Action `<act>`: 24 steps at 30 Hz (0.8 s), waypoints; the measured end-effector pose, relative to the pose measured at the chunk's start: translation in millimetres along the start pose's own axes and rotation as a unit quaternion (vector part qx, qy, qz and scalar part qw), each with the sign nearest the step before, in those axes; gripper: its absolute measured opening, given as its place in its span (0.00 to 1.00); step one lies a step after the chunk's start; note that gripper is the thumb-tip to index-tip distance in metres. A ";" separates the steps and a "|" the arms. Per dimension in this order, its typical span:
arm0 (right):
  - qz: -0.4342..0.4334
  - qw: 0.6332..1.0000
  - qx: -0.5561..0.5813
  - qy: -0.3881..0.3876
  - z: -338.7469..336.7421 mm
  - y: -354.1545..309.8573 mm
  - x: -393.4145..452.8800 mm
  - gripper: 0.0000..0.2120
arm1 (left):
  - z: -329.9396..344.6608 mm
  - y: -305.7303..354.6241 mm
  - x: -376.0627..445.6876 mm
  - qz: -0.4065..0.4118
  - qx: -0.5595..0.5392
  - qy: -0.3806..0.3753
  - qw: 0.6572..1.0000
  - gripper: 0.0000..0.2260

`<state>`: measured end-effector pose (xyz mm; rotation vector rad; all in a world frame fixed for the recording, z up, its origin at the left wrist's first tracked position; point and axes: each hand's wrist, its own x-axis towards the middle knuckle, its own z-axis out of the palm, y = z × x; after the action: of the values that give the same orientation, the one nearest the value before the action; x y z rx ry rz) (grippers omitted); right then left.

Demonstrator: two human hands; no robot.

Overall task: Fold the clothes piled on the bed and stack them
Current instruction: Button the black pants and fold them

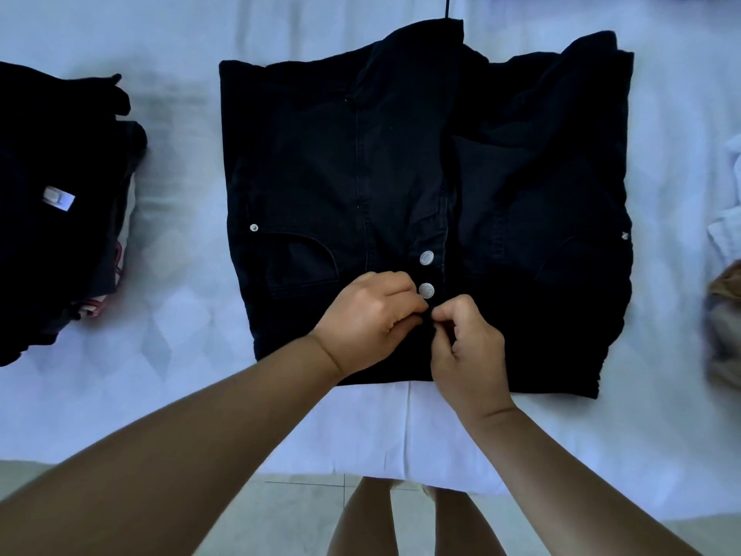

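Observation:
A pair of black jeans [361, 166] lies spread flat on the white bed [184, 254], waistband toward me, with two silver fly buttons [426, 274] showing. My left hand [369, 319] pinches the left side of the fly at the waistband. My right hand [467, 347] pinches the right side of the fly just below the lower button. The two hands meet fingertip to fingertip there. A stack of folded dark clothes [56, 194] with a white label sits on the bed at the left.
Unfolded clothes lie at the right edge: a white garment [727, 230] and a tan one [725, 335]. The bed's near edge runs just below the jeans, with tiled floor [296, 511] and my legs beneath it.

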<state>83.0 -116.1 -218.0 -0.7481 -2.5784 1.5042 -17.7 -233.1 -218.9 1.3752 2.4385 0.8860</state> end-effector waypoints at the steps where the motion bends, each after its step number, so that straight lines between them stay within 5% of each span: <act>1: 0.021 1.000 0.013 -0.006 -1.6 -2.5 0.6 0.11 | -0.4 -3.7 1.8 0.027 0.026 -0.009 0.999 0.09; 9: 0.114 0.991 0.069 -0.020 -4.1 -19.7 10.6 0.10 | 5.7 -8.6 3.3 0.041 0.044 -0.005 0.998 0.11; 16: 0.180 0.980 0.064 0.055 14.2 -23.8 19.4 0.14 | -1.4 -17.8 6.9 0.108 0.040 -0.036 0.993 0.11; 24: 0.080 0.995 0.062 -0.014 5.3 -8.4 9.3 0.14 | -7.0 -27.9 27.7 0.249 0.172 -0.090 0.949 0.14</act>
<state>70.2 -119.7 -215.5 -0.9454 -2.4672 1.7132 -55.7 -223.6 -226.8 2.1518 2.2083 0.3935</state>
